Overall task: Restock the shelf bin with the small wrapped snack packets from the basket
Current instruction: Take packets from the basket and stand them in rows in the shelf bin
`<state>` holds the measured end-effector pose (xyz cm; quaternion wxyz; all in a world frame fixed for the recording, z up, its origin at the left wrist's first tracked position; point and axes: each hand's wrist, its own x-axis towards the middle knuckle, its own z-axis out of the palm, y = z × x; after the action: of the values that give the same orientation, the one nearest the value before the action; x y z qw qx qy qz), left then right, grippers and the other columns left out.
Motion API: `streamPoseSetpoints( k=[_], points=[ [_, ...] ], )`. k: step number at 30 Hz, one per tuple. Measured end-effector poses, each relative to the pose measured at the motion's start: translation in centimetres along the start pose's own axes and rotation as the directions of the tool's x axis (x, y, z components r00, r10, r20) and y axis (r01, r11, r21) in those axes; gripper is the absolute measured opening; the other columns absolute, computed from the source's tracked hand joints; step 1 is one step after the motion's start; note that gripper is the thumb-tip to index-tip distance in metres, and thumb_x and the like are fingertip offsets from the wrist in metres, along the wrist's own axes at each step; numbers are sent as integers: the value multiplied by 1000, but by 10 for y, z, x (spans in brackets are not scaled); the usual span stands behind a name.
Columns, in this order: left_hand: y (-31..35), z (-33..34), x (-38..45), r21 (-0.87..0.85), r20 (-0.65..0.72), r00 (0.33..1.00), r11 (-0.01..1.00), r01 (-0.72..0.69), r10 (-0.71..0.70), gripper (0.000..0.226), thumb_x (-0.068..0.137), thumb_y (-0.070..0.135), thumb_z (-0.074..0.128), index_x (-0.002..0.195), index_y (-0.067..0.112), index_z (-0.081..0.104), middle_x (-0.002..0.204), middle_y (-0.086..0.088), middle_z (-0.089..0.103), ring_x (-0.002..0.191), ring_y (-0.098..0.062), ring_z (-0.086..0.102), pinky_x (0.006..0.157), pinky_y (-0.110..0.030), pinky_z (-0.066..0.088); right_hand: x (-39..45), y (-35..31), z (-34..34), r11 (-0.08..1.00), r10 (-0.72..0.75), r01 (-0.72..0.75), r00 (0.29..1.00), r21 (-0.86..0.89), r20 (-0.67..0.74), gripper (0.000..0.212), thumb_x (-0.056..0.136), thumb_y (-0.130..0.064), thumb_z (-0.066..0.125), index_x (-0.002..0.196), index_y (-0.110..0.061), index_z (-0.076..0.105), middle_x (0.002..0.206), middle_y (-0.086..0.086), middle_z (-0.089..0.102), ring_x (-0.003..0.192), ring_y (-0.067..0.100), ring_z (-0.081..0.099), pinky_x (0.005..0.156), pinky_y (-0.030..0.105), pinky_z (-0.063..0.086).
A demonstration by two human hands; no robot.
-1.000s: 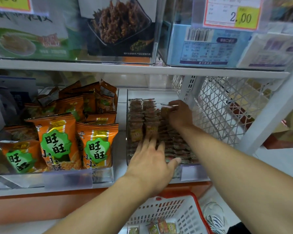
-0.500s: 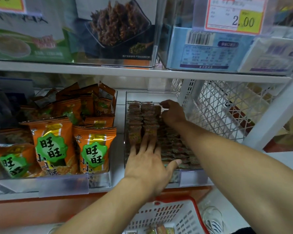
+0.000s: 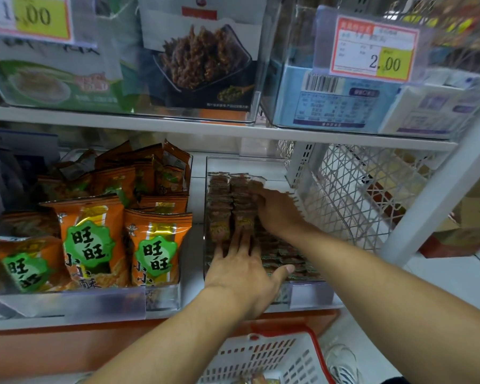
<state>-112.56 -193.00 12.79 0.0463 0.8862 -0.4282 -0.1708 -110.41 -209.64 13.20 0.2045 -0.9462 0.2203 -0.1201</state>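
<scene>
Both hands inside the clear shelf bin (image 3: pixel 311 293) on the lower shelf. Left hand (image 3: pixel 240 270) flat, fingers spread, pressing the front rows of small wrapped snack packets (image 3: pixel 219 206); grasping nothing. Right hand (image 3: pixel 277 209) further back on the packets, fingers curled down among them; cannot tell if it grips any. White basket (image 3: pixel 263 356), red-rimmed, below the shelf. Orange snack bags (image 3: pixel 89 239) in the bin just left

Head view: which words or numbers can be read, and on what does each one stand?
"2.00": price tag, upper right.
"1.00", partly cut off: price tag, upper left.
"旺旺": orange snack bags.
Barcode box and other small print: too blurred.
</scene>
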Motion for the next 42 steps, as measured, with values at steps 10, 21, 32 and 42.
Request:
streamPoseSetpoints(
  k=[10,21,32,42],
  points=[
    [2,3,5,-40,29,1000,999,-1,2,99,91,81,10,163,13,7,170,-9,-9,157,-25,-9,127,-47,-1,0,-11,-3,961,156,-157,988,229,24,32,104,-23,48,129,-20,67,132,8,65,108,21,62,62,11,36],
    [7,-4,-7,-26,-25,1000,1000,-13,12,97,95,77,17,162,7,10,169,-18,2,157,-31,-1,127,-42,1,-6,-25,3,919,277,-248,959,307,-55,37,105,-20,42,137,-19,59,136,6,62,122,23,58,85,18,35],
    [12,-20,-86,182,-337,891,949,-257,305,39,91,38,56,117,12,69,126,-9,61,126,-29,49,101,-38,42,-112,-45,-20,786,195,239,779,570,-596,17,96,-12,54,102,-24,65,94,-3,69,87,20,66,81,43,54],
    [-73,159,-93,105,479,875,994,25,-73,47,94,39,57,137,20,53,141,-6,56,126,-27,56,102,-37,48,-285,43,183,763,498,-535,845,363,196,18,97,-13,52,105,-26,62,103,3,67,92,26,67,78,42,55]
  ],
)
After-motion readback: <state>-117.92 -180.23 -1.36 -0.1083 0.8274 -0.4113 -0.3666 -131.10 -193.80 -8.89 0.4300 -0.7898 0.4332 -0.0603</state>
